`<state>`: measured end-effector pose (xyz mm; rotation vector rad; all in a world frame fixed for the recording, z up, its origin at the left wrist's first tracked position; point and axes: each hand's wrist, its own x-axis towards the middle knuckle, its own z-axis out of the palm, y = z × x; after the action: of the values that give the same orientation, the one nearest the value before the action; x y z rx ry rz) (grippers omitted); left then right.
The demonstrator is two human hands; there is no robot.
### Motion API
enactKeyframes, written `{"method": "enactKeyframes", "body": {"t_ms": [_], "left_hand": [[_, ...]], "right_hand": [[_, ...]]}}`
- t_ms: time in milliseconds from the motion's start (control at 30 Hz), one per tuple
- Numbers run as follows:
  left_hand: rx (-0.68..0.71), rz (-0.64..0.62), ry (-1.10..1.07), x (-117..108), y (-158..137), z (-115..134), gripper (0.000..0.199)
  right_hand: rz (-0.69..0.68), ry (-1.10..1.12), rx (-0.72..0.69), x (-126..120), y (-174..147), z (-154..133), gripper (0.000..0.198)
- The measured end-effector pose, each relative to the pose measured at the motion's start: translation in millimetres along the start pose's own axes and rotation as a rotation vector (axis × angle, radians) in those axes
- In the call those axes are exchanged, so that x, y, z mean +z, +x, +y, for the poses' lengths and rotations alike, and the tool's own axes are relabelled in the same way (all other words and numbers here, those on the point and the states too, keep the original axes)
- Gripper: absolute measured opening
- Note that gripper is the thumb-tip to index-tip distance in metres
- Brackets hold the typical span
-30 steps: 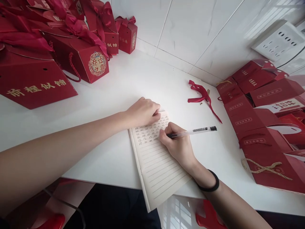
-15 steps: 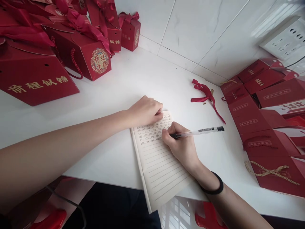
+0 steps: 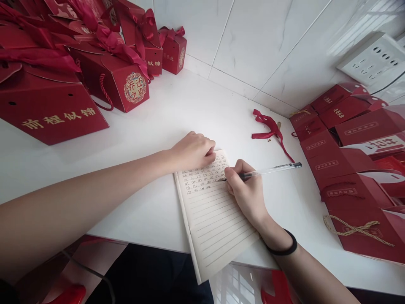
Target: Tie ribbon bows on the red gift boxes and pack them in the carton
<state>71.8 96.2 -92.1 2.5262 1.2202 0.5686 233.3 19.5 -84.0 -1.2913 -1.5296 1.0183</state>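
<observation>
A lined notebook (image 3: 221, 228) lies open on the white table, its lower end jutting past the front edge. Rows of small handwritten numbers fill its upper lines; the lines below are blank. My left hand (image 3: 194, 150) is curled into a loose fist and rests across the notebook's top left corner, with nothing seen in it. In my right hand (image 3: 247, 190), a clear gel pen (image 3: 274, 169) with a black grip is pinched between thumb and fingers. Its tip points left at the written rows; whether it touches the paper I cannot tell. A black band circles my right wrist.
Red gift boxes (image 3: 63, 109) with ribbon bows crowd the table's left side. More red boxes (image 3: 335, 156) are packed along the right. A loose red ribbon (image 3: 268, 126) lies beyond the pen. Tiled wall (image 3: 247, 46) stands behind, with a power socket (image 3: 373, 61) at right.
My right hand has shifted slightly to the right with the pen, uncovering the pen tip and more written numbers. My left hand stays on the notebook. The view has tilted slightly.
</observation>
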Motion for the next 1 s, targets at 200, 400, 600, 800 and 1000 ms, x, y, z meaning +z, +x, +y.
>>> {"method": "enactKeyframes", "body": {"t_ms": [200, 400, 600, 800, 1000], "left_hand": [[0.004, 0.009, 0.001, 0, 0, 0, 0.022], [-0.005, -0.011, 0.026, -1, 0, 1, 0.022], [-0.018, -0.013, 0.036, -1, 0, 2, 0.023], [-0.024, -0.007, 0.029, 0, 1, 1, 0.022], [-0.002, 0.012, 0.019, 0, 0, 0, 0.021]], "right_hand": [[-0.017, -0.072, -0.038, -3, 1, 1, 0.032], [-0.110, -0.237, -0.097, 5, -3, 0, 0.032], [-0.116, -0.255, -0.100, 5, -3, 0, 0.031], [-0.108, -0.276, -0.121, 7, -3, 0, 0.031], [-0.070, -0.028, -0.060, 0, -2, 3, 0.033]]}}
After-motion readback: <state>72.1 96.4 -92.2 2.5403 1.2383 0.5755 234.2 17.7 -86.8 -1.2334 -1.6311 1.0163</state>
